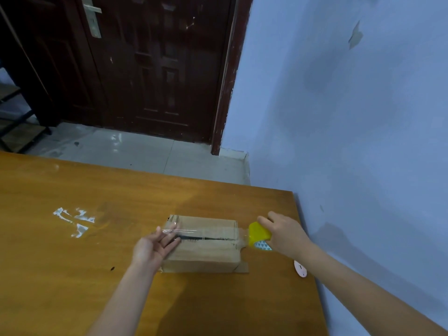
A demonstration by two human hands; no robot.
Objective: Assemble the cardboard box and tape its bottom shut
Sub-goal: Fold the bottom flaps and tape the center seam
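A cardboard box (203, 241) is lying bottom-up on the wooden table (72, 275), near the table's right edge, with a dark seam running left to right between its closed flaps. A strip of clear tape (194, 232) is stretching along that seam from the box's left end to its right end. The left hand (155, 246) is resting on the left end of the box, its fingers straight and pressing the tape down. The right hand (283, 232), well apart from the left, is gripping a yellow tape dispenser (259, 235) just beside the box's right end. A small pink oval object (300, 268) is sitting on the table to the near right. Scraps of tape residue (72, 220) are showing on the tabletop to the left.
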